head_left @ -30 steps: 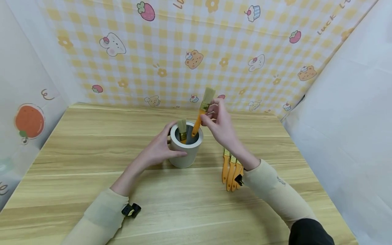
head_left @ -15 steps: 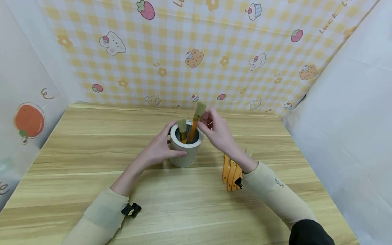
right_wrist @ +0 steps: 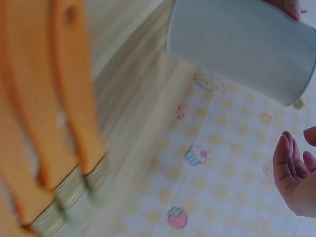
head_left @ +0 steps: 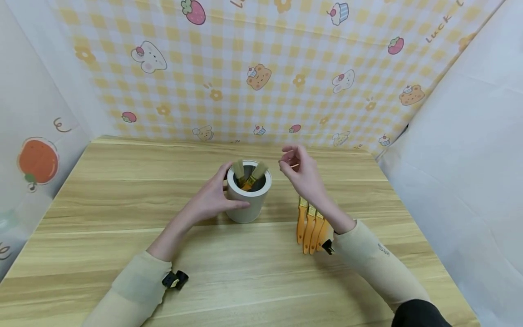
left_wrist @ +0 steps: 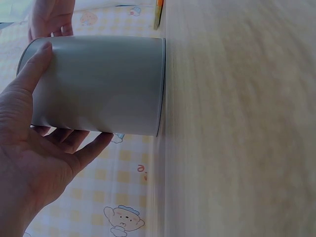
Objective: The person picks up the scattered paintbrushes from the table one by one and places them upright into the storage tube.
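Right hand (head_left: pixel 304 177) is empty, fingers loosely curled, near the pale canister (head_left: pixel 248 212) my left hand (head_left: pixel 209 197) view shows gripped. Two paintbrushes (head_left: pixel 257 172) in; looks like at least four orange-handled brushes (head_left: pixel 309 229) left on the wooden table (head_left: pixel 229 281).

"Any words you can read?"

"One: "Luck" (head_left: pixel 438 28), in tan letters slanting over the far yellow gingham cloth (head_left: pixel 184 81), high on the right."

"Other lettering there?"

"Pieces at the top edge, cut off, and low down a reddish mark (left_wrist: pixel 142 171), possibly an "a"."

"And the beige right sleeve (head_left: pixel 380 267)?"

"Dark print (head_left: pixel 383 249), too small to make out."
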The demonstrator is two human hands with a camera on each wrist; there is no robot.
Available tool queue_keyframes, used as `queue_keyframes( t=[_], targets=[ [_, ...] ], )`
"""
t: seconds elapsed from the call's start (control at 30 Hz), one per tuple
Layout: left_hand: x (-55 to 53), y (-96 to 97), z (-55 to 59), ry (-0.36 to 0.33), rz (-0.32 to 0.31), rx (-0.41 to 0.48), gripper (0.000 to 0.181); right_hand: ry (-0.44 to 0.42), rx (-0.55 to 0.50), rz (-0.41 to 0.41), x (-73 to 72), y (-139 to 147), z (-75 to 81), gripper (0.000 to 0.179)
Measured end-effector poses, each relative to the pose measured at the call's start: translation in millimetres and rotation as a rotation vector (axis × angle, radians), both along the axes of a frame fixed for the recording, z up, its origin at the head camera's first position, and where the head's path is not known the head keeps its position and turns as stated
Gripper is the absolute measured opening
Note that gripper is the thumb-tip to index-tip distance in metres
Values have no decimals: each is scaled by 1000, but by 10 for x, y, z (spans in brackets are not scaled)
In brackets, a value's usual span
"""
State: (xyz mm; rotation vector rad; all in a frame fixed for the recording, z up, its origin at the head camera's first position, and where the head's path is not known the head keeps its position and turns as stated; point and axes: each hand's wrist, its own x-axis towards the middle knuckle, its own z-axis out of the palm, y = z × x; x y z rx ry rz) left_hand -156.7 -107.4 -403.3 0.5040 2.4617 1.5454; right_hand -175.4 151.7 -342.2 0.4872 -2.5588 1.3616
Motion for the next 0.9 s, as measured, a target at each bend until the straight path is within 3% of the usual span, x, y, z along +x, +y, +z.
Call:
queue_keyframes(
  t=[0.2,0.43,0.73,0.9],
  targets=[
    [-6,11,0,-11,0,-6,124,-119,-2,-20,70,302,-95,36],
    [-11,-4,-1,-13,3,-6,123,-225,129,-25,169,626,-276,44],
    [-21,-6,-8,-9,2,1,121,-337,250,-20,296,887,-416,56],
    [-26,-15,-15,-6,3,-5,121,-389,263,-16,343,936,-495,62]
  ],
)
